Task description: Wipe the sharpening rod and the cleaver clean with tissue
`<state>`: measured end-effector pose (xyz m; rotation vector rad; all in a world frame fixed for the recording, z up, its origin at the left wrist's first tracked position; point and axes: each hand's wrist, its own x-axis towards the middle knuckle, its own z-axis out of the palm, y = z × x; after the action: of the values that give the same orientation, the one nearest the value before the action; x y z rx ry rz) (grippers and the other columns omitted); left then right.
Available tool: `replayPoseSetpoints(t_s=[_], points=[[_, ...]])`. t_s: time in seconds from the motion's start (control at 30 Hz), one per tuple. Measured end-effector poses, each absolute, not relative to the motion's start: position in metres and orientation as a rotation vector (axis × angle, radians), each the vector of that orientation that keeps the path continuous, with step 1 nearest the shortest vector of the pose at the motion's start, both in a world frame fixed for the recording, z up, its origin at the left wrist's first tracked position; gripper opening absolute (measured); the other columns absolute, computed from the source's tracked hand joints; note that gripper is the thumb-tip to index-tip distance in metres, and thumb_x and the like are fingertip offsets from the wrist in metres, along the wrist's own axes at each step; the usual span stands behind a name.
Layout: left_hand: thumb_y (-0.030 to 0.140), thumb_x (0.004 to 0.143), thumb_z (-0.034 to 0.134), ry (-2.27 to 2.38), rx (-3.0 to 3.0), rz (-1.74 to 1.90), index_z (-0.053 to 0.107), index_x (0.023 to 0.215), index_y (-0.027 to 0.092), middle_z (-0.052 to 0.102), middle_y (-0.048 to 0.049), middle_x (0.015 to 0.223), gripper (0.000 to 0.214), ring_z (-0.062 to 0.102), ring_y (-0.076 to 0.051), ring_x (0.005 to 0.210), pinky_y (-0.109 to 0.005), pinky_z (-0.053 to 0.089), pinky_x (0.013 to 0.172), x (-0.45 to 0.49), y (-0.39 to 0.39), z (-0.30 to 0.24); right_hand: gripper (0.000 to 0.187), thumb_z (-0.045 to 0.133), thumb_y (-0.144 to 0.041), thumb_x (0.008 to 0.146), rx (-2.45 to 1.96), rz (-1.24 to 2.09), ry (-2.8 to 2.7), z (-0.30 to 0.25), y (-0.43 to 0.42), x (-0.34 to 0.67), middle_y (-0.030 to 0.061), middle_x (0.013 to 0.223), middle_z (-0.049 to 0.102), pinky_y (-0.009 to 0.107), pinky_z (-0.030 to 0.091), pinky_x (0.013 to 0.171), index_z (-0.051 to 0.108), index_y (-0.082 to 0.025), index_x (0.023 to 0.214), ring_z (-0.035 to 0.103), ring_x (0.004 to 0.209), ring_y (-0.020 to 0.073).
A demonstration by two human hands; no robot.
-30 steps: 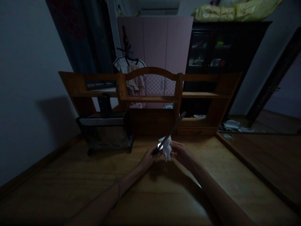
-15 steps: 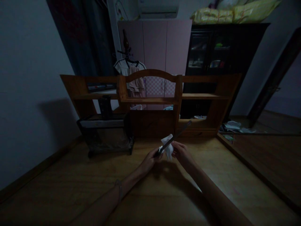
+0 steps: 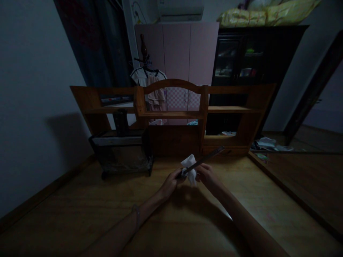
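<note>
My left hand (image 3: pixel 171 181) is closed around the dark handle of a long, narrow knife (image 3: pixel 207 157). Its blade slants up and to the right, away from me, with a pale shiny spot near the handle. A crumpled white tissue (image 3: pixel 190 161) lies against the blade close to the handle, partly behind it. The fingers of my right hand (image 3: pixel 207 175) are closed on the tissue's right side, beneath the blade; some of the fingertips are hidden. Both hands are held above the wooden surface, and a band circles my left wrist.
A wooden shelf unit (image 3: pixel 171 114) stands across the far edge of the wooden surface (image 3: pixel 160 221). In front of its left part is a dark-framed box (image 3: pixel 123 155) with a black object (image 3: pixel 121 122) on top. A raised wooden edge (image 3: pixel 284 189) runs along the right.
The knife has tipped flatter, its tip now lower and farther right. The tissue has shifted slightly to the left. Both hands stay nearly in place.
</note>
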<state>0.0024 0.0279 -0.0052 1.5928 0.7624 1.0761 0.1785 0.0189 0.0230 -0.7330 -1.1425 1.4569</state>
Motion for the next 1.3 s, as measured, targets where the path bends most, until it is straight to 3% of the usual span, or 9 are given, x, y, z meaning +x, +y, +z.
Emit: replayPoseSetpoints(t_s=[0.7,0.97,1.17,1.3], points=[[0.023,0.072,0.062,0.692,1.502,1.048,0.067,0.099,0.01,0.068,-0.0081,0.098,0.031,0.06,-0.026,0.094,-0.035,0.042,0.089,0.004,0.033,-0.014,0.022,0.064,-0.036,0.079,-0.693,1.525,-1.273,0.017,0.016,0.172,-0.0014,0.062,0.054,0.02,0.031,0.045,0.065,-0.015,0.075,0.043,0.049,0.0068],[0.025,0.072,0.062,0.702,1.466,1.022,0.067,0.105,0.011,0.069,-0.0077,0.096,0.037,0.061,-0.025,0.092,-0.034,0.042,0.089,0.005,0.031,-0.009,0.011,0.064,-0.025,0.074,-0.668,1.557,-1.269,0.018,0.014,0.171,-0.0021,0.064,0.052,0.02,0.028,0.047,0.065,-0.014,0.078,0.041,0.051,0.0065],[0.025,0.07,0.064,0.666,1.437,1.013,0.068,0.104,0.011,0.069,-0.0079,0.094,0.037,0.061,-0.025,0.09,-0.034,0.042,0.088,0.006,0.029,-0.007,0.013,0.065,-0.025,0.069,-0.725,1.506,-1.261,0.01,0.02,0.172,-0.0023,0.063,0.052,0.021,0.027,0.046,0.065,-0.015,0.078,0.038,0.05,0.0067],[0.022,0.069,0.062,0.707,1.46,0.969,0.069,0.099,0.011,0.067,-0.0067,0.094,0.033,0.059,-0.024,0.09,-0.031,0.042,0.084,0.006,0.029,-0.01,0.013,0.065,-0.025,0.069,-0.753,1.544,-1.201,0.01,0.02,0.173,-0.0015,0.066,0.054,0.021,0.033,0.05,0.065,-0.016,0.078,0.043,0.054,0.0079]])
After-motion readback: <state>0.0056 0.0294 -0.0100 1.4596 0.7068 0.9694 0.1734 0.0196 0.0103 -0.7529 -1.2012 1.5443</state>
